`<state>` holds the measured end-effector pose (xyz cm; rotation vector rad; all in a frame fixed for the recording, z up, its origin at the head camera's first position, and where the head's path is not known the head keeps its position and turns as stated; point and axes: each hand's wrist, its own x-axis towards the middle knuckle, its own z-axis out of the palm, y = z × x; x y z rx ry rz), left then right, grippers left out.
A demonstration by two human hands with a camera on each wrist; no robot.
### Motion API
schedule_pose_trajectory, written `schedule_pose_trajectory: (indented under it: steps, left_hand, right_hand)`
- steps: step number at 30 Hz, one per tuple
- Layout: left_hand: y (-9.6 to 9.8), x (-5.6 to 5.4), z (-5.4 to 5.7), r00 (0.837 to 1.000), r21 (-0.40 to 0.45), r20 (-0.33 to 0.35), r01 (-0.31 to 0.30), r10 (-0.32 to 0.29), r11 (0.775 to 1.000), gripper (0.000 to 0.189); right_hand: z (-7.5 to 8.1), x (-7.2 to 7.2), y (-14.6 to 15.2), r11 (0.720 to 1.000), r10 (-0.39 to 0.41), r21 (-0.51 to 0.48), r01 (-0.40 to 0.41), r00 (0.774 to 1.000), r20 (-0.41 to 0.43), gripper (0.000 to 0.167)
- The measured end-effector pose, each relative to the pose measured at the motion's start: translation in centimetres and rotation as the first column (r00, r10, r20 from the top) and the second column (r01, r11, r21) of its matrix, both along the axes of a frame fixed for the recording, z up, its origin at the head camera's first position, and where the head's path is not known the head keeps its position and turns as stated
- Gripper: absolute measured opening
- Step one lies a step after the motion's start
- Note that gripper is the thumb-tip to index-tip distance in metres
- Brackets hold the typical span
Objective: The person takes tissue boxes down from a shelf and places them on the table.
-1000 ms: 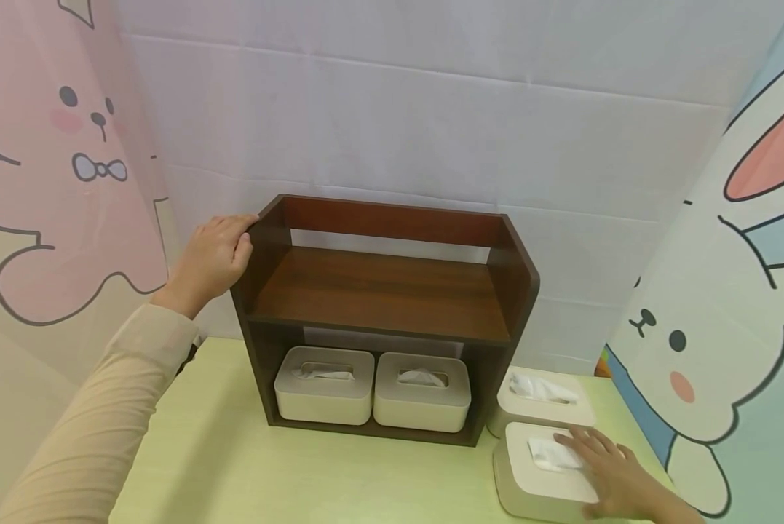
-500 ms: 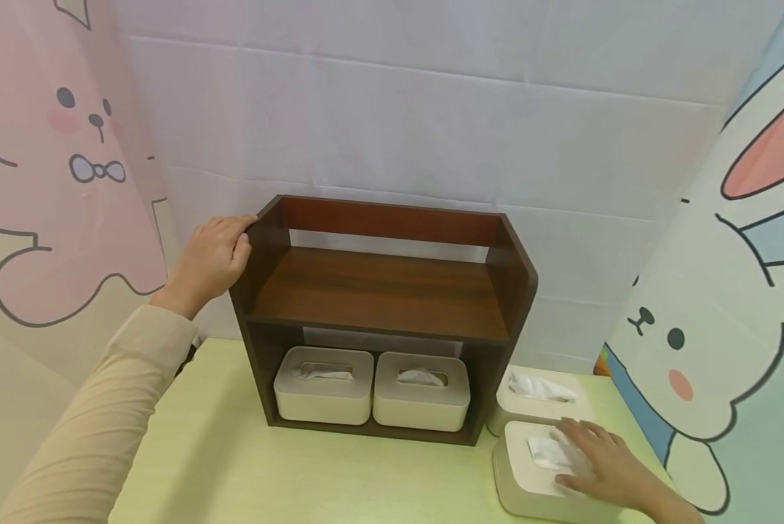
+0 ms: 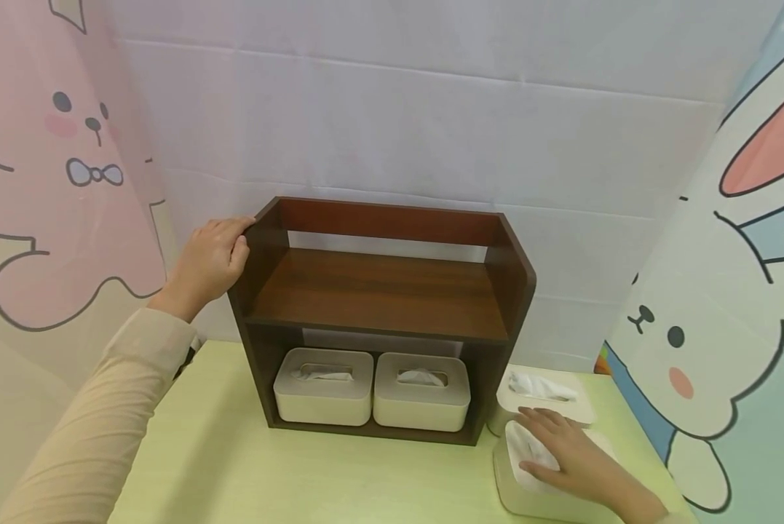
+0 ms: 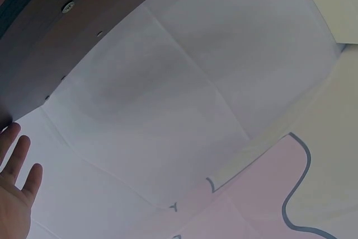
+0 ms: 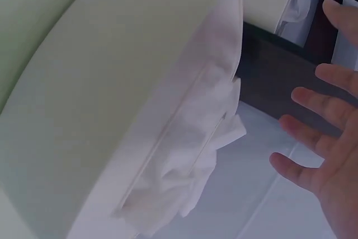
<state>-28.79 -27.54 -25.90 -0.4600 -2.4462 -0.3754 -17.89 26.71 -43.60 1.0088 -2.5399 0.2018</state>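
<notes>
A dark brown two-tier wooden shelf point(image 3: 378, 287) stands on the table in the head view. My left hand point(image 3: 202, 262) rests on the top of its left side panel; in the left wrist view its straight fingers point(image 4: 18, 155) reach the panel's edge point(image 4: 50, 48). At the lower right, my right hand point(image 3: 571, 458) hovers over a cream tissue box point(image 3: 536, 495), partly hiding the lid and its white tissue. Seen from the right wrist, that hand's fingers point(image 5: 313, 104) are spread apart from the box, facing the tissue point(image 5: 179, 155) that sticks out of its slot.
Two similar tissue boxes, left point(image 3: 324, 404) and right point(image 3: 421, 411), sit side by side on the shelf's lower tier. Another tissue box point(image 3: 588, 407) stands behind the one under my right hand. A white cloth wall point(image 3: 392, 109) closes off the back of the pale yellow-green table point(image 3: 339, 480).
My right hand has shifted left and slightly up across the top of the front tissue box. My left hand stays on the shelf, and the boxes have not moved.
</notes>
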Motion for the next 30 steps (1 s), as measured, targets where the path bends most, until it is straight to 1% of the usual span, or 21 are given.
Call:
schedule_pose_trajectory:
  steps: [6,10,14,18,22,24,26,30]
  left_hand:
    - [-0.2,-0.1,-0.2,1.000,-0.007,0.001,-0.005,0.005,1.000,0.042]
    - [-0.2,0.0,-0.3,1.000,-0.011,0.019,-0.013,0.013,1.000,0.042]
    - [-0.1,0.1,-0.3,0.999,-0.004,0.032,-0.011,0.011,1.000,0.043]
    - [-0.1,0.2,-0.2,0.999,-0.002,0.038,-0.009,0.009,1.000,0.043]
    - [-0.1,0.1,-0.2,0.999,-0.002,0.036,-0.008,0.008,1.000,0.042]
    - [-0.1,0.1,-0.2,0.999,-0.002,0.035,-0.008,0.008,1.000,0.042]
    - [-0.1,0.0,-0.2,1.000,-0.002,0.030,-0.007,0.007,1.000,0.042]
    - [-0.3,-0.1,-0.3,1.000,-0.002,0.021,-0.007,0.007,1.000,0.043]
  right_hand:
    - [0.5,0.1,-2.4,0.997,0.067,0.044,-0.066,0.997,-0.033,0.057]
    - [0.8,0.3,-4.1,0.992,0.105,0.071,-0.103,0.994,-0.012,0.056]
    - [1.1,0.3,-5.7,0.989,0.130,0.072,-0.130,0.992,0.009,0.055]
    - [1.3,0.1,-7.1,0.984,0.166,0.066,-0.166,0.986,0.000,0.053]
    - [1.3,-0.7,-8.4,0.979,0.199,0.063,-0.196,0.979,-0.039,0.055]
    - [1.3,-1.2,-9.0,0.979,0.194,0.068,-0.190,0.979,-0.064,0.056]
    - [1.3,-1.7,-9.6,0.983,0.178,0.068,-0.173,0.982,-0.070,0.057]
    - [1.2,-2.8,-10.7,0.991,0.121,0.064,-0.118,0.992,-0.045,0.057]
